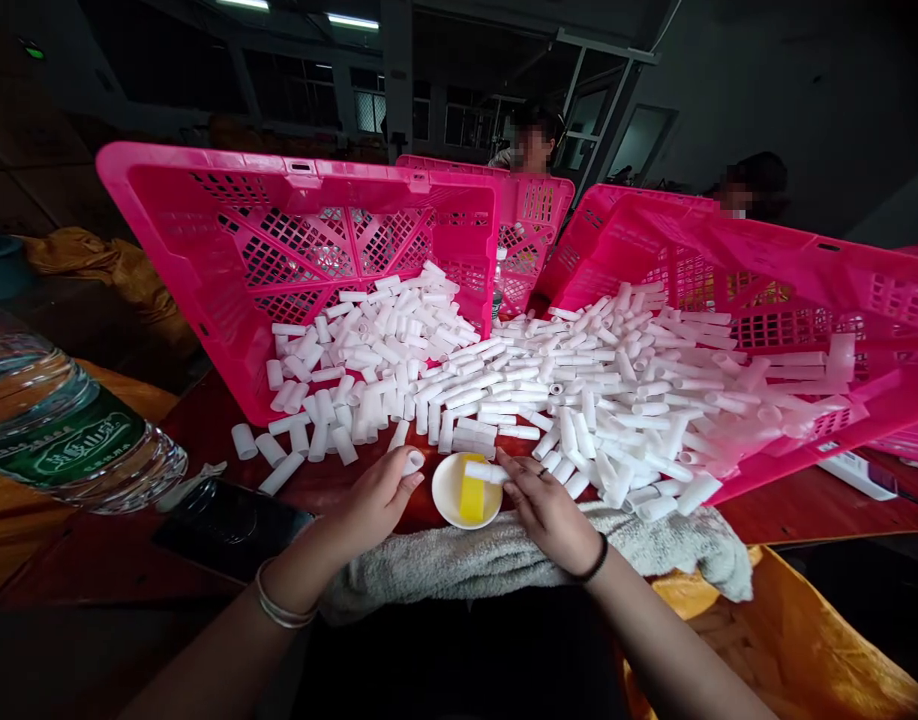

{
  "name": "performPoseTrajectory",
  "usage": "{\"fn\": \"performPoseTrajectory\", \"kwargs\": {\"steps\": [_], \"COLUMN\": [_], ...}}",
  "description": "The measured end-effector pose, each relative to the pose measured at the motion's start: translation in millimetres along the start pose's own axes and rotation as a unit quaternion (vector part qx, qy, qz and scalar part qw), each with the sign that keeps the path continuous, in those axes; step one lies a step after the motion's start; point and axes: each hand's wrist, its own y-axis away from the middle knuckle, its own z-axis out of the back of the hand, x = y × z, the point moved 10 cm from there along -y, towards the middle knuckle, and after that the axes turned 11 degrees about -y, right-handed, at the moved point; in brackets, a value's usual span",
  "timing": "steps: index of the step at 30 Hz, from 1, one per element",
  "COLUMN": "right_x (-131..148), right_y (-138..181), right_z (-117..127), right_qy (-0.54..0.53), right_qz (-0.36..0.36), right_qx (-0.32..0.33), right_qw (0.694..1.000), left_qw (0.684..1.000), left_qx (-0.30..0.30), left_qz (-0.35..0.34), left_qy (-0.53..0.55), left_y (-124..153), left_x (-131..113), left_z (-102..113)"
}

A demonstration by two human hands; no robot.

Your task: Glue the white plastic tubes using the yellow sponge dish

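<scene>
A heap of several short white plastic tubes [504, 385] spills out of two tipped pink crates onto a red-brown table. My left hand [373, 505] is closed on one white tube [412, 462] at the heap's near edge. My right hand [545, 510] pinches another white tube [485, 472] and holds it over a small white dish [453, 495] with a yellow sponge [472, 498] in it. The dish sits between my hands. A grey-white towel [504, 555] lies under my wrists.
The left pink crate [226, 230] and right pink crate [766, 270] lean on their sides. A third pink crate [530, 215] stands behind. A water bottle [54, 425] lies at the left, a dark phone [230, 525] beside it. Two people sit beyond the crates. Yellow cloth [796, 640] lies at lower right.
</scene>
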Motion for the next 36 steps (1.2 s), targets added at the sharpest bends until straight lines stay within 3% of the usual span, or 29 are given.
{"fn": "performPoseTrajectory", "kwargs": {"steps": [3, 6, 13, 18, 22, 24, 28, 33, 36], "right_x": [-5.1, -8.3, -27.5, -5.2, -28.2, -29.2, -0.3, -26.3, -9.4], "right_y": [-3.6, -2.9, -6.9, -7.4, -1.1, 1.7, 3.1, 20.8, 19.0], "right_z": [-7.0, -11.4, -10.3, -14.4, -18.5, -17.5, -11.7, -21.7, -12.0], "right_qy": [0.045, 0.019, -0.122, -0.096, -0.212, -0.194, -0.123, -0.191, -0.101], "right_qz": [0.031, 0.042, -0.094, -0.009, -0.136, -0.156, -0.049, -0.208, -0.117], "right_qx": [-0.033, -0.017, -0.001, 0.023, 0.019, 0.017, 0.011, -0.014, -0.047], "right_qw": [0.998, 0.999, 0.988, 0.995, 0.968, 0.968, 0.991, 0.959, 0.987], "left_qw": [1.0, 0.999, 0.996, 0.995, 0.995, 0.995, 0.996, 0.995, 0.995], "left_qx": [0.016, 0.025, 0.067, 0.082, 0.076, 0.071, 0.055, 0.052, 0.054], "left_qz": [-0.002, -0.001, -0.052, -0.053, -0.058, -0.059, -0.06, -0.067, -0.068], "left_qy": [-0.011, -0.024, 0.023, 0.033, 0.038, 0.041, 0.045, 0.045, 0.047], "left_y": [-3.0, -4.3, -6.3, -10.3, -10.1, -9.9, -10.7, -10.4, -9.6], "left_x": [-2.6, -4.8, -21.4, -23.1, -23.3, -22.3, -20.6, -21.7, -22.3], "left_z": [-11.4, -13.8, -28.2, -43.2, -45.1, -45.1, -43.7, -43.0, -42.6]}}
